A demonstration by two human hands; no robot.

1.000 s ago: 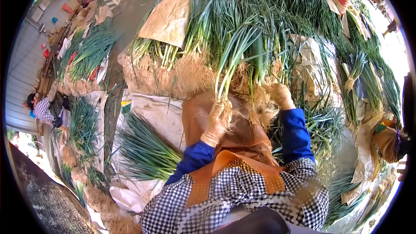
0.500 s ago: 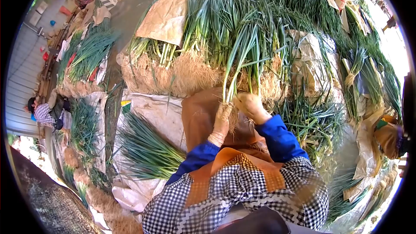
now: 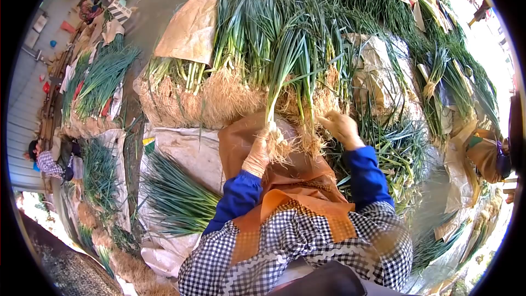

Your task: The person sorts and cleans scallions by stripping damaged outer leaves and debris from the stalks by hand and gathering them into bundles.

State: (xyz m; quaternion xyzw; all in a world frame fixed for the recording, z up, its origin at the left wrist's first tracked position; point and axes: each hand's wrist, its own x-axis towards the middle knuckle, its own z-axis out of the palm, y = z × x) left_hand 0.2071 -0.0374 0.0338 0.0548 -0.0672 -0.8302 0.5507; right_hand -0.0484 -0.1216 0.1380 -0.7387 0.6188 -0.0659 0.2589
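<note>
My left hand (image 3: pixel 259 151) is closed around the lower end of a small bunch of green onions (image 3: pixel 272 98), just above my covered lap. Their pale, stringy roots (image 3: pixel 280 141) hang beside my fingers and the leaves point away from me. To the right, my right hand (image 3: pixel 342 129) has its fingers apart and loosely bent, next to other green onion stalks (image 3: pixel 307 115) whose roots rest over the brown apron (image 3: pixel 241 145). Nothing shows in that hand. Beyond both hands stands a wide row of green onions (image 3: pixel 241 33), roots toward me.
A pile of green onions (image 3: pixel 178 197) lies on a pale sheet (image 3: pixel 186 145) at my left. Brown paper (image 3: pixel 189 30) covers part of the row. Loose leaves (image 3: pixel 397 156) are heaped at right. A person (image 3: pixel 52 164) sits far left, and more bundles (image 3: pixel 104 79) lie there.
My hands have moved apart. The right has drawn away to the right and its fingers have loosened; the left still grips its green onions, a little further left.
</note>
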